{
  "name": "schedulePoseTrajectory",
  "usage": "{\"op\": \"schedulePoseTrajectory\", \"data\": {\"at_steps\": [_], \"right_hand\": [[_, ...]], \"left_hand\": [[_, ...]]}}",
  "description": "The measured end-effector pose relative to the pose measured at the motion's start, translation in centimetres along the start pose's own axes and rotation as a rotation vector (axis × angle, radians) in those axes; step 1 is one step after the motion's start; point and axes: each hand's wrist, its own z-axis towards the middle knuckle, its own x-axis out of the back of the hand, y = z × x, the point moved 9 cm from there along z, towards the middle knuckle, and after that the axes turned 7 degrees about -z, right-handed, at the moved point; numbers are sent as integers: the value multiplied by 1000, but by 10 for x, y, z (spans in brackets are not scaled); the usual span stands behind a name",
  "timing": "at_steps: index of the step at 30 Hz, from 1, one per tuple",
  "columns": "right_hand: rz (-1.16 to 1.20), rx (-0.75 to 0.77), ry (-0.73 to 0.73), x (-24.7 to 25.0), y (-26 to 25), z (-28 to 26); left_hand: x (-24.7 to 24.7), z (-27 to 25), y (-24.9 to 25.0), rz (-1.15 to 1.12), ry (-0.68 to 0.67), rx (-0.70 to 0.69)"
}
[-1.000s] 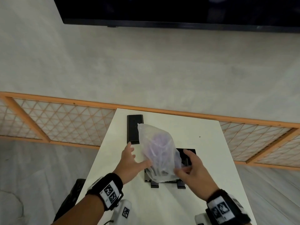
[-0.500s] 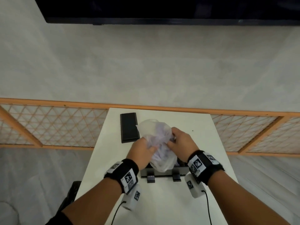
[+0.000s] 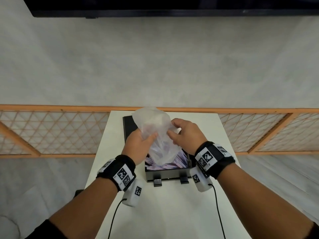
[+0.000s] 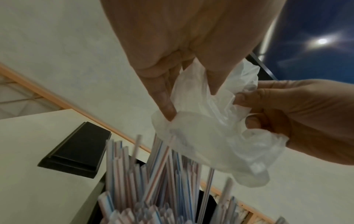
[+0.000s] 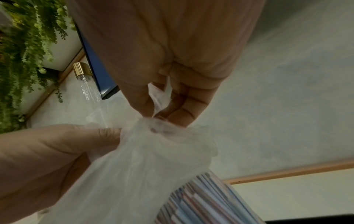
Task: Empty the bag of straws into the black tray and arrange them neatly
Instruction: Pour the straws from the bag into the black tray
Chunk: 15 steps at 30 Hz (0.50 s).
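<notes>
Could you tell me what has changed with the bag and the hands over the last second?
Both hands closed on the bag: the left hand and right hand now grip its upper part and have lifted it. Straws have spilled into the tray. The tray, the lid and the table stayed put.

Black lid (image 3: pixel 128 125) on white table (image 3: pixel 155 213)

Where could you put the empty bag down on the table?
Bare table lies in front of the black tray, between the two forearms. A bare strip also runs right of the tray. The middle is crowded: both hands hold the bag over the straws, and a black lid lies at the back left.
</notes>
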Motion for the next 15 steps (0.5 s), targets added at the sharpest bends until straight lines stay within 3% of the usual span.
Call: {"op": "schedulePoseTrajectory", "data": {"at_steps": [15], "right_hand": [[119, 54, 145, 35, -30, -3]], "left_hand": [[36, -14, 44, -41, 98, -148]]}}
